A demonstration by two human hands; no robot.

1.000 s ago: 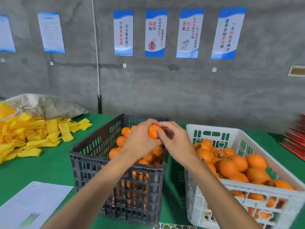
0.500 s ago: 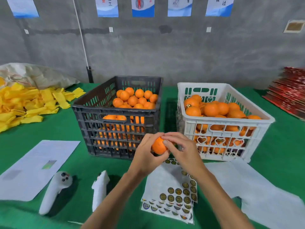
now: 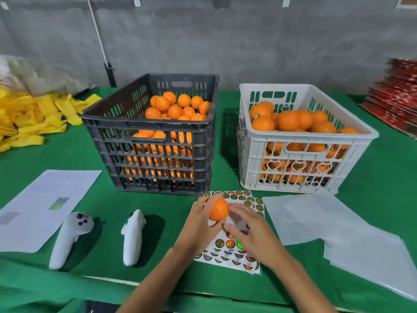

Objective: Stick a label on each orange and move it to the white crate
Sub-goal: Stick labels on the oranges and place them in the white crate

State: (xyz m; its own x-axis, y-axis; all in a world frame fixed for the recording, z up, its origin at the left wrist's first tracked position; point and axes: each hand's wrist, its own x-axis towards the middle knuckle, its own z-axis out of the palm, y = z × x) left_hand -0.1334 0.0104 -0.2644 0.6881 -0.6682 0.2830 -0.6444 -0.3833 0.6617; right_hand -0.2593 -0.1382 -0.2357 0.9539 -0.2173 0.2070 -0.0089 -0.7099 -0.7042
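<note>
Now we are at the labelling step: our left hand [image 3: 198, 222] holds one orange [image 3: 218, 209] just above the label sheet [image 3: 230, 245], its fingers curled round the fruit's left side. Our right hand [image 3: 250, 231] lies low over the sheet with its fingers bent down toward the round labels; the hand is blurred, so we cannot tell whether the fingers already pinch a label or are only reaching for one. No label shows on the side of the orange facing us.

Next, as we judge it, we need a label peeled clean from the sheet, pressed flat on the peel, and then the orange carried up and to the right into the white crate [image 3: 311, 136], which stands behind the sheet and is already well filled. The fruit there is heaped near the rim, so the orange should be set down gently, or it may roll.

The black crate [image 3: 144, 132], still holding unlabelled oranges, stands to the left of the white one on the green counter [image 3: 383, 177]. Two white controllers [image 3: 70, 236] lie left of our hands, a printed paper [image 3: 42, 204] beyond them, and blank white sheets [image 3: 327, 224] to the right. Yellow strips [image 3: 33, 118] and red stacks [image 3: 394, 96] sit well apart. Nothing blocks the path to the white crate.
</note>
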